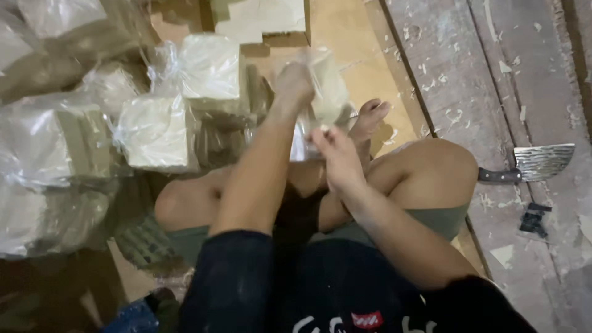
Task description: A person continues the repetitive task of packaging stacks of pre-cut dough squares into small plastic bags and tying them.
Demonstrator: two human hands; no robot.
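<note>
I sit cross-legged on the floor. My left hand (293, 83) is raised and grips the top of a clear plastic bag (327, 86) with a pale block inside. My right hand (333, 151) is lower, just above my legs, with its fingers pinched on the bag's bottom end. The bag is blurred by motion. My bare foot (370, 117) lies just behind the bag.
Several pale blocks wrapped in clear plastic (206, 68) are piled at the left. A cleaver with a dark handle (533, 163) lies on the rough, scrap-strewn floor at the right, a small black object (534, 219) below it. A cardboard box (262, 21) stands at the top.
</note>
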